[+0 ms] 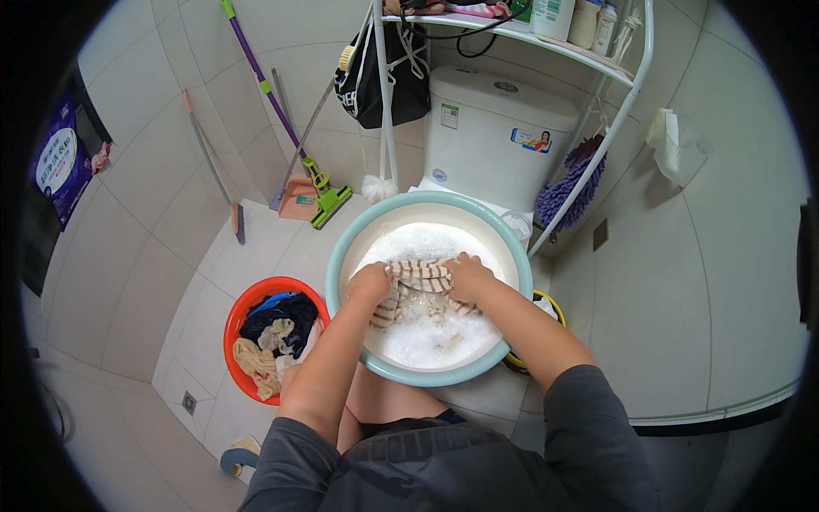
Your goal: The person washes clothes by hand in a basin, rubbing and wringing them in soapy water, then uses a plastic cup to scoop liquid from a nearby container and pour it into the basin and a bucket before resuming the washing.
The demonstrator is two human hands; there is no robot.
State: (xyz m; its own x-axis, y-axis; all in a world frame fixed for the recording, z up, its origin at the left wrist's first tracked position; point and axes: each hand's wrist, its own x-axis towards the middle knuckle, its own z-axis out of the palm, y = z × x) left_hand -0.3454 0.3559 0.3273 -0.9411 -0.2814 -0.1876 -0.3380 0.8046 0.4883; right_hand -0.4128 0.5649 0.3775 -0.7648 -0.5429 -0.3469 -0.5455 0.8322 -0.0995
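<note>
Your left hand [368, 282] and right hand [469, 277] reach down into the basin, backs up, with a striped cloth [420, 275] pinched between the fingers of each. Its upper edge stretches from one hand to the other, while its lower folds dip into the water. Your forearms cross the near rim and slant inward, elbows wide, wrists bent slightly.

The round basin [426, 197], pale blue at the rim and white inside, holds cloudy water and white suds [418, 346], thickest along the far side and nearest you. The cloth lies in the middle. Just beside the basin, on your left, a red tub [230, 337] holds dark, blue and beige clothes [299, 320]. On your right, a yellow-rimmed bucket [554, 305] shows partly from under the basin's edge.

Beyond the far rim stands the toilet [499, 128], close to the basin, with a white rack [589, 175] around it. Tiled floor [192, 320] runs from the red tub to the left wall; a green mop head [331, 207] rests near the basin's far left edge.
</note>
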